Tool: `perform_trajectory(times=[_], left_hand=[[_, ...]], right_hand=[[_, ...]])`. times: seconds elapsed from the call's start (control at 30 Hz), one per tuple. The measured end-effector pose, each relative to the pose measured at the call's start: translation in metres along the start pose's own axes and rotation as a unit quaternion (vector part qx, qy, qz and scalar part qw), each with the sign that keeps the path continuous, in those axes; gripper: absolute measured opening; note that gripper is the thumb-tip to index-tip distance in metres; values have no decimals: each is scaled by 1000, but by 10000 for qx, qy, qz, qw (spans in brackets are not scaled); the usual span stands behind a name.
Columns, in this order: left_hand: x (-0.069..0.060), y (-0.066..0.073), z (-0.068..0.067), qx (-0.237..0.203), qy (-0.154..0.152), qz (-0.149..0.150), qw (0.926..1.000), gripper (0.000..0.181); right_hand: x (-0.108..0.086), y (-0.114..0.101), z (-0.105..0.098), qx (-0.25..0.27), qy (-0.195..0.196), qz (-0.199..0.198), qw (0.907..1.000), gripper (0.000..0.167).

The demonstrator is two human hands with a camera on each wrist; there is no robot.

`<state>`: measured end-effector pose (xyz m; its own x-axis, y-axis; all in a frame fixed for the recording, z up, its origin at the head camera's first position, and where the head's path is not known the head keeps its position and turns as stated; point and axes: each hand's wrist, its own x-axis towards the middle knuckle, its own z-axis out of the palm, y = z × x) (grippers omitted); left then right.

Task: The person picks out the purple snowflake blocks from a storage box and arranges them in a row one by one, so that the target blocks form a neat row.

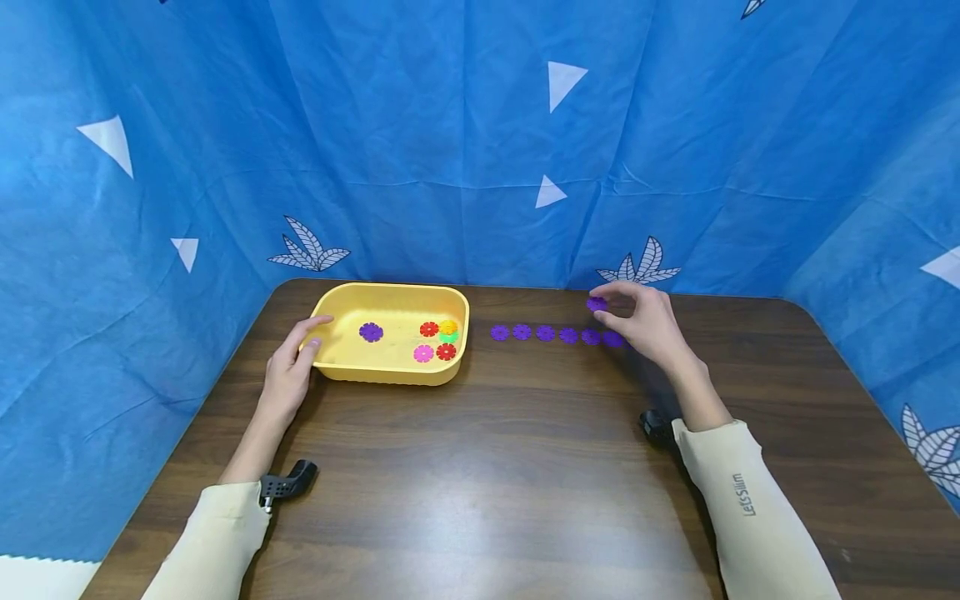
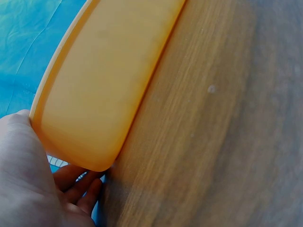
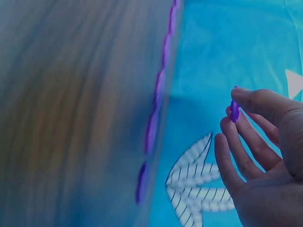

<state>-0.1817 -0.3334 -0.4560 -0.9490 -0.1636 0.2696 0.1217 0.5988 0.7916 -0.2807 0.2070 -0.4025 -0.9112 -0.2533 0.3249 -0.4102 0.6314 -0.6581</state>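
Note:
Between thumb and fingers my right hand (image 1: 647, 323) pinches a purple notched disc (image 3: 235, 105), held above the table. Below and to its left, several purple discs (image 1: 545, 333) lie flat in a row running left to right. My left hand (image 1: 288, 367) grips the left end of a yellow tray (image 1: 386, 377), its thumb and a finger over the rim. One purple disc (image 1: 371, 332) lies in the tray's left half. At the tray's right side are two red discs (image 1: 429, 329), a pink disc (image 1: 423, 353), an orange disc (image 1: 448, 327) and a green disc (image 1: 449, 337).
The dark wooden table (image 1: 480, 467) reaches back to a blue curtain (image 1: 420, 150) with white triangles and leaf prints. Each wrist wears a black camera mount (image 1: 288, 482).

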Motion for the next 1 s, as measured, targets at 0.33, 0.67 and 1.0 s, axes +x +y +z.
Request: perform_trajectory(times=[0.33, 0.67, 1.0], left_hand=[[0, -1, 1, 97, 10, 98, 9999, 39], [0, 2, -5, 69, 11, 43, 10000, 39], [0, 2, -1, 63, -19, 43, 10000, 40]], right_hand=[[-22, 32, -39, -567, -58, 431, 9974, 32], [-36, 52, -59, -767, -499, 666, 9936, 36], [-44, 61, -64, -679, -997, 747, 9899, 32]])
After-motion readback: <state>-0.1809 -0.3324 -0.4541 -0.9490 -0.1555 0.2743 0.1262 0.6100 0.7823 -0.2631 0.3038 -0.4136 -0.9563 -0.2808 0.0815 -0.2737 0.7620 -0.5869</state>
